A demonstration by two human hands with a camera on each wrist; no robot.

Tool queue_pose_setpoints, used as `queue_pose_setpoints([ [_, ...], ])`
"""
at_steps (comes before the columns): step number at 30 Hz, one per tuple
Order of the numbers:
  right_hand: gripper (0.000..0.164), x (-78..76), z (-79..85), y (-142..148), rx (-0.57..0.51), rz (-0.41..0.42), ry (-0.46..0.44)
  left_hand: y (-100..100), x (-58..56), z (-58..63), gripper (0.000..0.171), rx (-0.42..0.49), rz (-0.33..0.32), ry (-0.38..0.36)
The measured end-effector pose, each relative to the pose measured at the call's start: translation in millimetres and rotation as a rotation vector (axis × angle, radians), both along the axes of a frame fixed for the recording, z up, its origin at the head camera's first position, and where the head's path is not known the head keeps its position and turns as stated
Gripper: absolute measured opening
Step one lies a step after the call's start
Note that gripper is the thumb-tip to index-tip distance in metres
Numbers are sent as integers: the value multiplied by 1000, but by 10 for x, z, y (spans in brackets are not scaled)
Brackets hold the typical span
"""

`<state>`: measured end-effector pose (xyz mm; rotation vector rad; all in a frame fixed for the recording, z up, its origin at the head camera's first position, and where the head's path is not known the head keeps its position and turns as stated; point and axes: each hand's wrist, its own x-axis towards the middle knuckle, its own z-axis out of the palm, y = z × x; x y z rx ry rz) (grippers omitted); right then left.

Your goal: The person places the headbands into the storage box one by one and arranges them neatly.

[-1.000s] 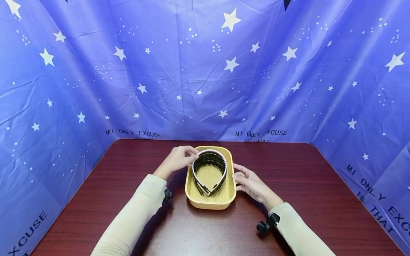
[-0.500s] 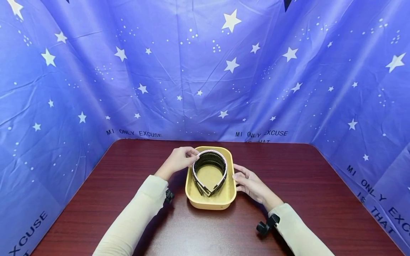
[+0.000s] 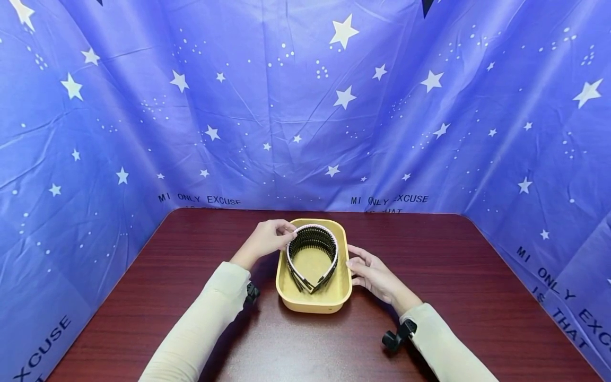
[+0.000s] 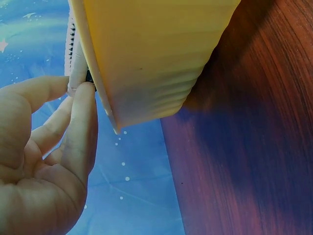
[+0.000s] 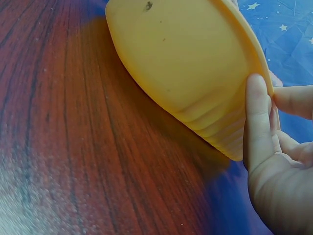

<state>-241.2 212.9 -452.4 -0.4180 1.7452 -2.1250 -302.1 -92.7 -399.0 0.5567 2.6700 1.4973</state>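
Observation:
Several black toothed headbands (image 3: 311, 232) stand stacked in a yellow rectangular basin (image 3: 341, 294), forming a loop with their ends toward the near side. The top one has a pale pink, twisted-looking edge. At the loop's far left, my left hand (image 3: 268, 239) pinches the pale headband (image 4: 77, 68) between thumb and fingertips, just above the basin's rim. My right hand (image 3: 374, 273) holds the basin's right side. In the right wrist view, one digit of that hand (image 5: 279, 166) lies along the outer wall and another meets the rim.
The basin sits on a dark red wood-grain table (image 3: 191, 286). Blue star-printed cloth (image 3: 296, 106) hangs along the back and both sides. Black wrist-worn devices (image 3: 400, 334) stick out below the cream sleeves (image 3: 205, 313).

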Motion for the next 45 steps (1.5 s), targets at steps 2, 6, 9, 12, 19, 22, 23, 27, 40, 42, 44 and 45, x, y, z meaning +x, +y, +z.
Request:
queue_pose_setpoints([
  [2, 66, -1, 1, -2, 0, 1, 0, -3, 7, 4, 20, 2, 4, -1],
  [6, 66, -6, -4, -4, 2, -1, 1, -5, 19, 9, 19, -1, 8, 6],
  [9, 66, -9, -7, -4, 5, -1, 2, -11, 24, 13, 19, -1, 8, 9],
  [12, 66, -15, -8, -5, 5, -1, 1, -25, 26, 24, 19, 19, 8, 4],
  [19, 65, -34, -4, -2, 7, -14, -7, -82, 32, 60, 22, 65, 0, 6],
  [22, 64, -37, -2, 0, 13, -20, -10, -123, 34, 74, 25, 65, -1, 12],
  [23, 64, -37, -1, 0, 15, -21, -10, -137, 31, 74, 26, 66, -1, 12],
  [27, 65, -35, 6, 6, 23, -23, -7, -187, 31, 56, 25, 63, 8, 19],
  [40, 66, -28, 20, 22, 51, -16, -1, -368, 123, 23, 23, 49, 30, 1],
  [42, 66, -27, 22, 22, 53, -16, 2, -397, 131, 8, 22, 45, 34, 3],
  [44, 67, -28, 26, 21, 52, -12, 5, -423, 147, -2, 21, 40, 35, 7],
  [45, 67, -30, 26, 20, 52, -9, 7, -438, 155, -8, 21, 36, 37, 7],
])
